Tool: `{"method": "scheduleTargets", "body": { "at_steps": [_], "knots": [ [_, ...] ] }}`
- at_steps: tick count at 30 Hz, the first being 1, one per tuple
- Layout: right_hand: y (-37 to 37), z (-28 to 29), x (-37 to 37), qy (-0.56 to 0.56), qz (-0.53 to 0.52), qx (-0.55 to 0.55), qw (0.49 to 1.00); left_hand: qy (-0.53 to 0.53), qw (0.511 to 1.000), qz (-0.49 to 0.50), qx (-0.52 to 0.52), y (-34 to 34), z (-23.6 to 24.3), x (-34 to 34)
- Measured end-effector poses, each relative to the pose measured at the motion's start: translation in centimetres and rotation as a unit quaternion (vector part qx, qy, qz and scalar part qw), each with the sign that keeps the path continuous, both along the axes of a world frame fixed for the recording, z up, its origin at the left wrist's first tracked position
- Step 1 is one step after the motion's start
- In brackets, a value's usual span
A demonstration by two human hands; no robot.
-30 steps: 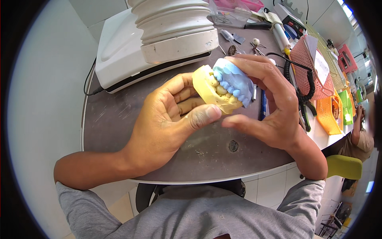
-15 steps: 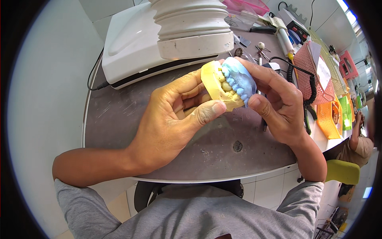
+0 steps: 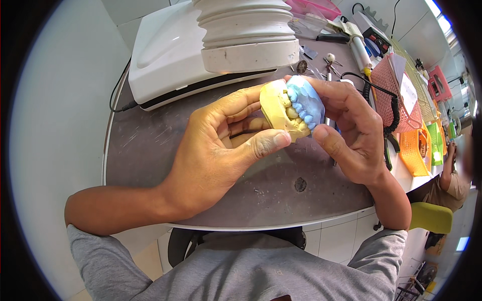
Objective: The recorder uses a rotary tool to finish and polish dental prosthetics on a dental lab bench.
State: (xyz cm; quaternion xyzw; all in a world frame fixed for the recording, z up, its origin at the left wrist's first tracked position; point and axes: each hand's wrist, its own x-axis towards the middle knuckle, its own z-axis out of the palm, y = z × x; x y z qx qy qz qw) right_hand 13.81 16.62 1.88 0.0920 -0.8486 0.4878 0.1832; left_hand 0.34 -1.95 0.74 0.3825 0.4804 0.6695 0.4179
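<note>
Two dental casts are held with their teeth together, above the middle of the dark desk. A yellow dental cast (image 3: 276, 105) is gripped by my left hand (image 3: 216, 145), with the thumb along its near edge and the fingers behind it. My right hand (image 3: 354, 135) is closed on a blue dental cast (image 3: 307, 103), its thumb at the near end and its index finger over the far side. One greyish tooth shows among the yellow teeth. The fingers behind the casts are partly hidden.
A white ribbed suction hose (image 3: 248, 55) hangs just beyond the casts, before a white machine (image 3: 165, 55). Rotary tools (image 3: 329, 65), a pink basket (image 3: 394, 88), an orange basket (image 3: 415, 148) and a coiled cable (image 3: 393, 113) lie to the right. A seated person (image 3: 452, 185) is at the far right.
The casts have turned a little and moved slightly right and nearer to me. The blue cast now shows less of its broad face. Both hands keep their hold.
</note>
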Motion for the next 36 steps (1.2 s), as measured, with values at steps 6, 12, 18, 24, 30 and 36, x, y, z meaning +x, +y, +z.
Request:
{"method": "scheduleTargets", "body": {
  "at_steps": [6,12,18,24,30,36],
  "knots": [
    [-0.4,-0.3,0.0,0.005,-0.003,-0.017,1.0,-0.015,1.0,0.018,-0.014,0.0,-0.1,0.1],
    [-0.9,-0.1,0.0,0.059,-0.079,0.189,0.977,-0.016,0.998,0.045,-0.042,0.2,0.2,0.4],
    [-1.8,0.5,0.3,0.059,-0.122,0.239,0.962,0.046,0.997,0.031,-0.057,0.3,-0.2,0.1],
    [-0.8,-0.6,0.1,0.055,-0.055,0.067,0.995,0.205,0.978,0.047,-0.007,0.1,-0.9,-0.4],
    [0.0,-0.9,-0.2,0.094,-0.007,0.041,0.995,0.457,0.868,0.133,0.145,-0.4,-1.4,-1.7],
    [0.3,-1.1,-0.4,0.107,-0.011,0.114,0.988,0.534,0.817,0.133,0.173,-0.4,-0.6,-2.1]
  ]
}}
